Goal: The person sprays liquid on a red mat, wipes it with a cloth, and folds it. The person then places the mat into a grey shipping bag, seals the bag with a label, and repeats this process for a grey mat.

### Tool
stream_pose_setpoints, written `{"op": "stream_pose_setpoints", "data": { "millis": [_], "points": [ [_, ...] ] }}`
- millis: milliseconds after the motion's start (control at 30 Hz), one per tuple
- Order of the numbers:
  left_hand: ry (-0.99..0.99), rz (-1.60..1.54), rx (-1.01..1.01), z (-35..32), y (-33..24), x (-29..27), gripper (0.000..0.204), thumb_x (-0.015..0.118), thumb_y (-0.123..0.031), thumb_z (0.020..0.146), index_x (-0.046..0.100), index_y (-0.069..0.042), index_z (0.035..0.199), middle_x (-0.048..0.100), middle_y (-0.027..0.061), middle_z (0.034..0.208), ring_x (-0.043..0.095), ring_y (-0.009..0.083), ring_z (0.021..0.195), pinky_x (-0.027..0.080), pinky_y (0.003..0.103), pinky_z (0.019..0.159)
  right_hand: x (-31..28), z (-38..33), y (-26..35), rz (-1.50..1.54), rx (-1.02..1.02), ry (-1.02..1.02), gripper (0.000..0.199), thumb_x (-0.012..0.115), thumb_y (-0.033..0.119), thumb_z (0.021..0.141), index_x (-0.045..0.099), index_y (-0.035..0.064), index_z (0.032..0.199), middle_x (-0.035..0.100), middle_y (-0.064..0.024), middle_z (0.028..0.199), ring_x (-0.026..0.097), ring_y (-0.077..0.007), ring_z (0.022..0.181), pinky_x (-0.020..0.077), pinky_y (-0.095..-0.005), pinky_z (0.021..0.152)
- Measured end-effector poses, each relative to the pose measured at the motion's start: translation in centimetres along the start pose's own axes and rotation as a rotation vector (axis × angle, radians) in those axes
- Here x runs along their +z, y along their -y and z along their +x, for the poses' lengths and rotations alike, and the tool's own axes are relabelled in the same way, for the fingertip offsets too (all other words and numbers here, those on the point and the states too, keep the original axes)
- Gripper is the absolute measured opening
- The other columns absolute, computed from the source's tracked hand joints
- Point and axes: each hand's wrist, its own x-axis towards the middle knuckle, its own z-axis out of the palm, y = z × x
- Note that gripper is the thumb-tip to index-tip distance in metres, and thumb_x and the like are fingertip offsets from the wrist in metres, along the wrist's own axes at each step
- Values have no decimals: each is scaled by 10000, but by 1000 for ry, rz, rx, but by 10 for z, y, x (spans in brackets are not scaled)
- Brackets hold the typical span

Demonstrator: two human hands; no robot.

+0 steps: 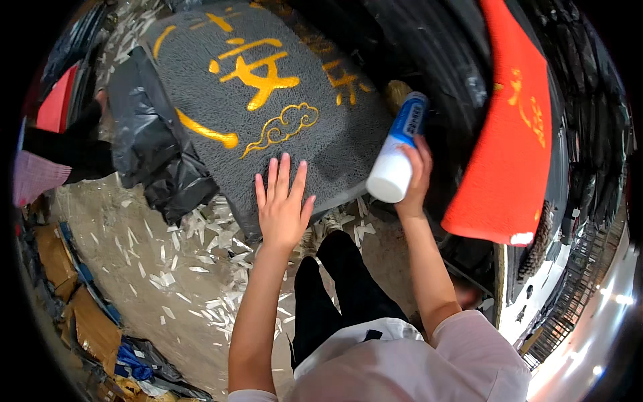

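Note:
A dark grey mat [201, 94] with yellow characters and a cloud outline lies in front of me, its surface looped and coarse. My left hand [282, 208] rests flat on its near edge, fingers spread. In my right hand [416, 175] is a blue and white spray can [400, 147], tilted over the mat's right corner with its white end toward me. My fingers wrap round the can's right side. The can's far end is partly lost against the dark background.
Crumpled black plastic [151, 127] hangs at the mat's left edge. A red mat [507, 147] with yellow marks drapes at the right. White scraps [201, 268] litter the floor. Cardboard [94, 325] lies at lower left. Someone's dark-clad leg and pink garment [41, 175] show at far left.

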Motion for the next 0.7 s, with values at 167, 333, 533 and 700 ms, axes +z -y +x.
{"op": "stream_pose_setpoints", "data": {
  "millis": [167, 333, 533, 700],
  "points": [
    [-46, 80, -4, 12, 36, 62, 638, 613, -348, 781, 440, -192, 1375, 320, 98, 1474, 285, 299, 1359, 148, 534, 1088, 46, 17, -69, 124, 48, -254, 721, 780, 36, 661, 431, 18, 1292, 443, -156, 1340, 436, -284, 1226, 358, -399, 1028],
    [-59, 213, 68, 2, 62, 88, 604, 480, -451, 808, 483, -180, 1348, 358, 140, 1447, 276, 350, 1350, 89, 527, 1100, 96, 92, -91, 595, 664, -538, 519, 757, 63, 737, 508, -31, 1182, 559, -125, 1171, 543, -274, 1064, 423, -385, 948],
    [-176, 224, 157, 0, 78, 110, 597, 327, -490, 887, 498, -124, 1327, 378, 179, 1425, 258, 367, 1354, 19, 518, 1107, 168, 151, -191, 582, 661, -567, 508, 794, 84, 689, 547, -1, 1125, 553, -129, 1159, 554, -254, 1018, 466, -366, 852],
    [-207, 197, 169, 0, 86, 114, 596, 281, -479, 912, 494, -105, 1325, 389, 187, 1414, 252, 374, 1356, 19, 523, 1106, 168, 181, -219, 242, 805, -330, 738, 816, 209, 673, 427, 6, 1267, 503, -149, 1256, 513, -292, 1107, 426, -429, 916]
  ]
}}
